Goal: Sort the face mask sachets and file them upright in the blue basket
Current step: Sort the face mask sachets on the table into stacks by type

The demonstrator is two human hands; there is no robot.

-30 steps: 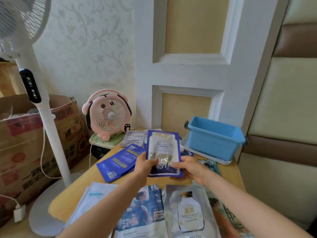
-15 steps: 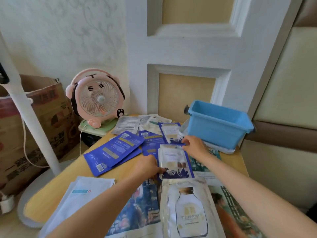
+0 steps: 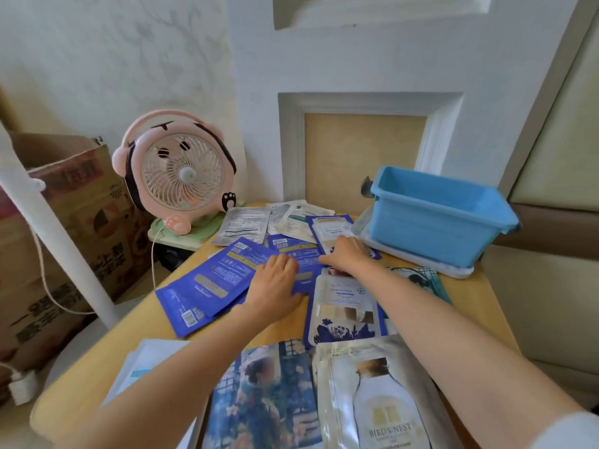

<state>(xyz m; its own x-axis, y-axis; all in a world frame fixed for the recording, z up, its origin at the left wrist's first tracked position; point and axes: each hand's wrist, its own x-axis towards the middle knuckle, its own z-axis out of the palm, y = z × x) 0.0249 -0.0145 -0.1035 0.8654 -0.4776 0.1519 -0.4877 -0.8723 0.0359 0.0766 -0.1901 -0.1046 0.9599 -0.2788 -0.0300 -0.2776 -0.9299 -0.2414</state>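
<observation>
Left hand (image 3: 275, 283) newly on blue sachets (image 3: 214, 280) beyond "BIRD'S NEST" sachet (image 3: 385, 406)

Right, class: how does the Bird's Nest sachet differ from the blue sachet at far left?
The Bird's Nest sachet is white with a bottle picture; the blue sachet shows print and barcodes. The Bird's Nest sachet lies roughly square to the camera; the blue sachet lies slanted. Both lie flat on the table.

We see our left hand (image 3: 275, 285) resting flat on dark-blue foil sachets (image 3: 210, 283) — our right hand (image 3: 345, 254) touches a blue sachet (image 3: 329, 226) (white label panel) near the rectangular blue plastic basket (image 3: 431, 234).
</observation>
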